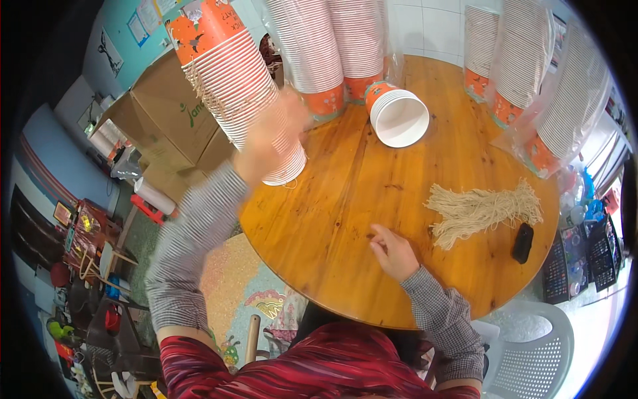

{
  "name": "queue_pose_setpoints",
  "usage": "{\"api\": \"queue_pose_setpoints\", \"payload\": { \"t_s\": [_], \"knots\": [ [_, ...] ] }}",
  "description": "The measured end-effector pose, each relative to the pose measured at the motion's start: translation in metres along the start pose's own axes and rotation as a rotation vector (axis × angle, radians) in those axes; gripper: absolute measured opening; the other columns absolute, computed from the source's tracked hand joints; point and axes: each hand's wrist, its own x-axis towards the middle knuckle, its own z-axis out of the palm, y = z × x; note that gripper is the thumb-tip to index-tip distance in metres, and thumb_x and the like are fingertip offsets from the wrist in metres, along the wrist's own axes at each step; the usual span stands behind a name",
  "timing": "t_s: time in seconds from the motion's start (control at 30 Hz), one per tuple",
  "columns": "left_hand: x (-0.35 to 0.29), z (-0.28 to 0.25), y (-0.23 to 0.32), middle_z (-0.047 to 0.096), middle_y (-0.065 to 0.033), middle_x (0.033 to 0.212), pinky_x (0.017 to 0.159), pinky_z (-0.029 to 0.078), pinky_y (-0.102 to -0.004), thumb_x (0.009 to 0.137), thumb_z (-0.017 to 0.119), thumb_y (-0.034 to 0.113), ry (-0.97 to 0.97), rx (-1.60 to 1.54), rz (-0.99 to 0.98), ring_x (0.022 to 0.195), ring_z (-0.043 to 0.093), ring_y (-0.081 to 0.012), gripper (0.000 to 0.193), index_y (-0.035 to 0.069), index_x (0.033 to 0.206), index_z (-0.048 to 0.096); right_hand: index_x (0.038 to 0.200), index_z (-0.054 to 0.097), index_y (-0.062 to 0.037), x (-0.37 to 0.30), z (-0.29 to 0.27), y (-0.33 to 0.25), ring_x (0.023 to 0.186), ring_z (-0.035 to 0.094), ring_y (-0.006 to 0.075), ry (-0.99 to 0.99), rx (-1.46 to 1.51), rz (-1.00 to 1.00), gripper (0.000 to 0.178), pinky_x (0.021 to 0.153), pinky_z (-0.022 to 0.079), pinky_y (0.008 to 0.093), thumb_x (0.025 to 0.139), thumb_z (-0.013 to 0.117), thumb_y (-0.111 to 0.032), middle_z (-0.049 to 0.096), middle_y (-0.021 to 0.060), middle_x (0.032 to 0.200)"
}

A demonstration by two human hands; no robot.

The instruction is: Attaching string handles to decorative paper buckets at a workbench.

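Note:
My left hand [276,136] is smeared by motion in front of a tall stack of upturned paper cups [229,80], white-rimmed with an orange printed top cup. Whether its fingers touch or grip the stack cannot be made out. Thin beige strings [199,86] hang along the stack's left side. On the table's near part rests my right hand [397,256], thumb and forefinger apart, with nothing visible in it. A short nest of paper cups [399,118] lies on its side, mouths toward me. To the right lies a loose bundle of beige string [485,209].
The round wooden table [345,266] carries plastic-wrapped cup stacks at the back [309,46] and right [568,93]. A small black object [523,243] lies by the string. Cardboard boxes [169,110] stand at the left; a grey chair [531,346] is at lower right.

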Motion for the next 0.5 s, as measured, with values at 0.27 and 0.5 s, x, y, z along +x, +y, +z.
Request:
{"api": "queue_pose_setpoints", "payload": {
  "t_s": [0.27,0.5],
  "knots": [
    [-0.125,0.137,-0.095,0.064,-0.0138,0.102,0.088,0.049,-0.0381,0.082,0.063,0.002,-0.083,0.484,-0.023,0.105,0.06,-0.0309,0.009,0.002,0.09,0.067,0.105,0.058,-0.003,0.01,0.007,0.01,0.083,0.063,0.0329,0.096,-0.078,-0.013,0.02,0.075,0.051,0.0397,0.087,0.059,-0.009,0.065,0.0151,0.086],
    [-0.146,0.179,0.09,0.061,-0.0133,0.089,0.071,0.05,-0.0422,0.096,0.052,0.035,-0.938,-1.156,0.09,0.076,0.06,-0.0319,0.038,0.0,0.085,0.063,0.09,0.062,-0.0091,0.017,0.002,0.03,0.079,0.063,0.0353,0.178,-0.139,-0.018,0.015,0.067,0.051,0.0438,0.088,0.056,-0.022,0.065,0.015,0.085]
  ]
}}
